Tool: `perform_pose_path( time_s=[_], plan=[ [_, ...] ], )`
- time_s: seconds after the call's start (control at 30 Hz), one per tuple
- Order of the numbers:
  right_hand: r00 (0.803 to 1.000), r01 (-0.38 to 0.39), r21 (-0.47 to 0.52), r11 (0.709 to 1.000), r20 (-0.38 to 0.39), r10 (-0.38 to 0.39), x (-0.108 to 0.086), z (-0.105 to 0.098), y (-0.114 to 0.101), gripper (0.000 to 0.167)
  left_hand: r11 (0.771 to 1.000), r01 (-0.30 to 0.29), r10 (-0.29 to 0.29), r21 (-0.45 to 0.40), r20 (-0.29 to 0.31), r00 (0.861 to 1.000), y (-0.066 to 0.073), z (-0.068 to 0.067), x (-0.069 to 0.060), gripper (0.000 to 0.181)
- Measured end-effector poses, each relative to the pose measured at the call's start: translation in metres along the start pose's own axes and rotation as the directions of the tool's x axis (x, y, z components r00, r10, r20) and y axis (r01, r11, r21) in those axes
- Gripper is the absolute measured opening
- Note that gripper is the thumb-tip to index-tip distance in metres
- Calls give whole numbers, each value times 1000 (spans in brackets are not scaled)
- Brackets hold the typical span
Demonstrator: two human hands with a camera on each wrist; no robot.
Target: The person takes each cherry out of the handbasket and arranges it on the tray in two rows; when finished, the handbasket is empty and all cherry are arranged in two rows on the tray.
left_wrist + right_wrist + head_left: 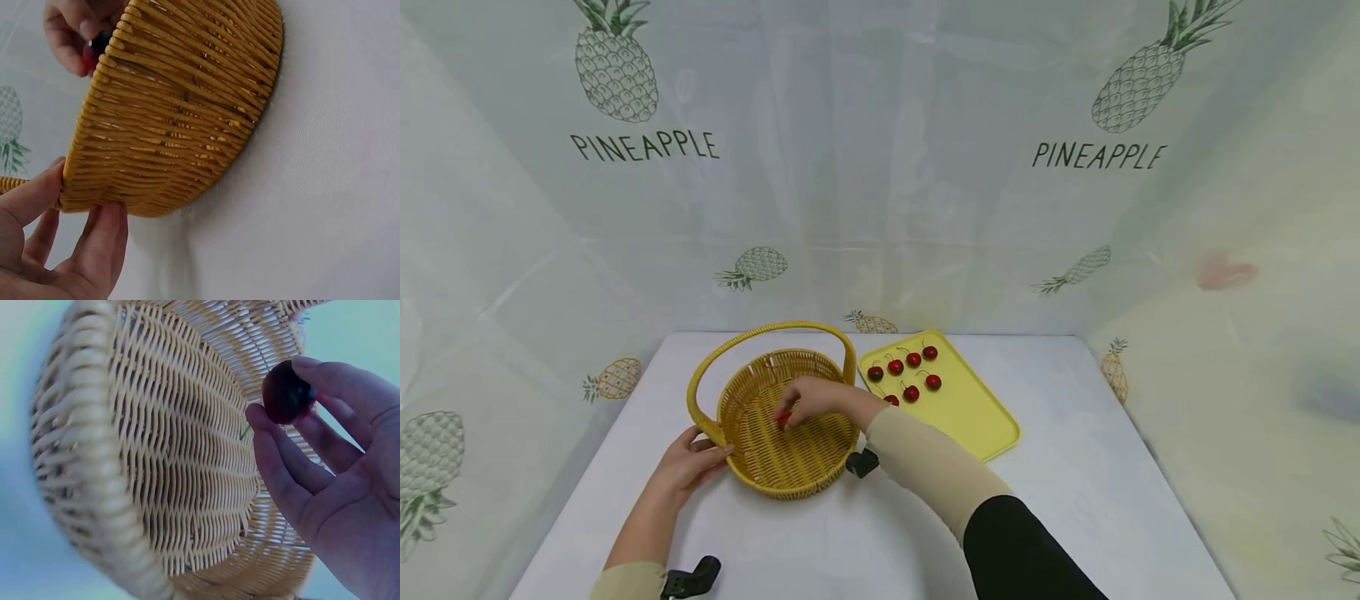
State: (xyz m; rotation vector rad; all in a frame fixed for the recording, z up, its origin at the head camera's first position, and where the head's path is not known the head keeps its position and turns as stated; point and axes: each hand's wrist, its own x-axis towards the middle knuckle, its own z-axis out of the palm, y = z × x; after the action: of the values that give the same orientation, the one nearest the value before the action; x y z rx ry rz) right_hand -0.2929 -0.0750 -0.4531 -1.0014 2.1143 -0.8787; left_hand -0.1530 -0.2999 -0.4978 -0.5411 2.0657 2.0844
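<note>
A yellow woven basket (pixel 760 467) with an arched handle stands at the left of the table. My left hand (pixel 688 462) grips its rim at the left, near the foot of the handle; in the left wrist view the thumb lies on one side of the rim and the fingers (pixel 103 250) on the other. Over the inside of the basket, my right hand (pixel 808 398) pinches a dark red cherry (pixel 287 392) between thumb and fingers. Several more cherries (pixel 913 359) with stems lie on a yellow tray (pixel 970 417) to the right of the basket.
The white table (pixel 1075 467) carries the basket and the tray, whose left edge is close to the basket. Behind and beside it hangs a pale curtain (pixel 880 183) printed with pineapples. My right forearm (pixel 932 467) crosses the tray's near left part.
</note>
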Motion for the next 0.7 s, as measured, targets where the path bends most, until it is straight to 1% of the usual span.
perform_pose_path(
  time_s=[0.07, 0.17, 0.33, 0.43, 0.57, 0.7],
  plan=[
    [1000, -1, -2, 1000, 7, 1, -5, -2, 0, 22, 1000, -4, 4, 23, 3, 1000, 1, -2, 0, 82],
    [1000, 19, -15, 1000, 10, -19, -13, -4, 2, 24, 998, -16, 15, 60, 16, 1000, 1, -4, 0, 81],
    [999, 54, -13, 998, 6, -54, -28, -9, 6, 24, 991, -29, 28, 134, 6, 1000, 4, -6, -3, 78],
    [998, 68, 22, 997, 10, -68, -36, -11, 8, 24, 984, -29, 30, 176, -4, 1000, 7, -6, -5, 77],
    [996, 87, 66, 994, 7, -88, -47, -12, 12, 27, 978, -19, 24, 209, -21, 999, 8, -5, -7, 77],
    [995, 104, 75, 992, -9, -104, -56, -13, 15, 26, 973, -22, 27, 231, -22, 999, 9, -5, -7, 78]
  ],
)
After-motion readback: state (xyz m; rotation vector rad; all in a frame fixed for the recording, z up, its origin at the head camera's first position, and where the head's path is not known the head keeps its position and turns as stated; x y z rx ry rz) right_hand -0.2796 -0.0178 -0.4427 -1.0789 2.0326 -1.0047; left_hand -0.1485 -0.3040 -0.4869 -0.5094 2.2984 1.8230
